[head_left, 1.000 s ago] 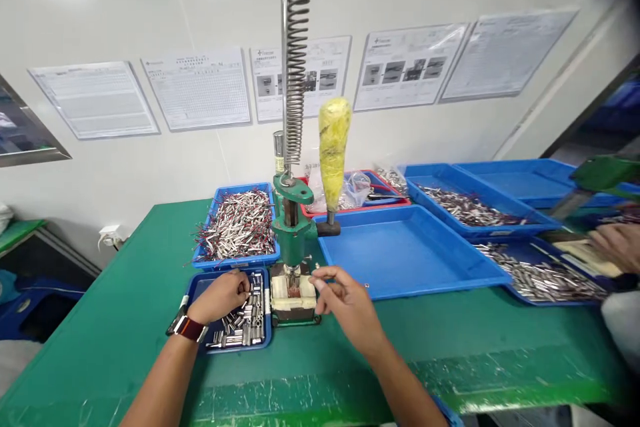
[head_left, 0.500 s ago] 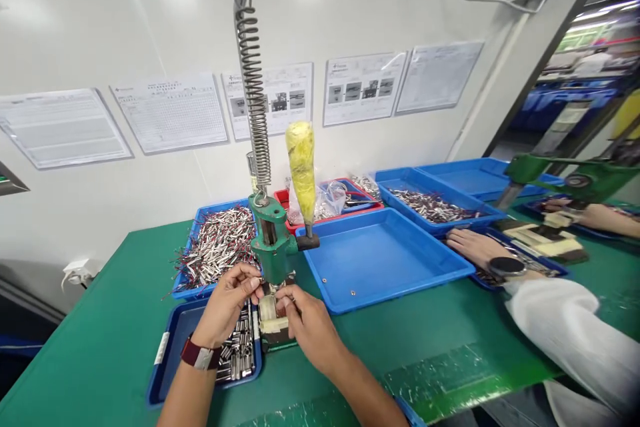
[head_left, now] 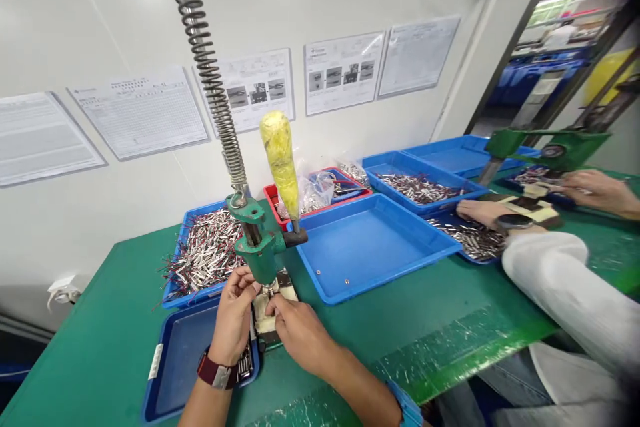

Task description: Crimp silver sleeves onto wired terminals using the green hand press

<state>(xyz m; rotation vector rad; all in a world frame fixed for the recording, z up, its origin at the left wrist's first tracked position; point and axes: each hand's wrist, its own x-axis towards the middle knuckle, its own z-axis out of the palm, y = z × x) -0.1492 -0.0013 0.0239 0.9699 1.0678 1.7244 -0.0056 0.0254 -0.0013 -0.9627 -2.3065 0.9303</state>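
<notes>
A green hand press point(head_left: 260, 259) with a yellow-wrapped handle point(head_left: 278, 154) and a tall coil spring point(head_left: 209, 80) stands before me. My left hand point(head_left: 236, 310) is at the left of its ram, thumb and fingertips pinched together. From the right, my right hand point(head_left: 303, 334) reaches in under the ram, with thumb and forefinger closed above the tape-covered base point(head_left: 265, 322). Whatever the fingertips hold is too small to make out. Beneath my left wrist is a dark blue tray point(head_left: 159, 362) containing short metal tubes, partly hidden by my arm.
Behind my left hand, a blue tray point(head_left: 173, 288) is heaped with wired metal parts. A wide blue tray point(head_left: 370, 240) right of the press holds two small rings. Farther right, a co-worker's hand point(head_left: 480, 212) rests by a tray of metal pieces point(head_left: 475, 240), near another green press point(head_left: 545, 147).
The view has shifted, so the press sits farther left and leans more. Both my hands stay pinched at the ram. The co-worker's near hand has shifted, uncovering more of the metal pieces.
</notes>
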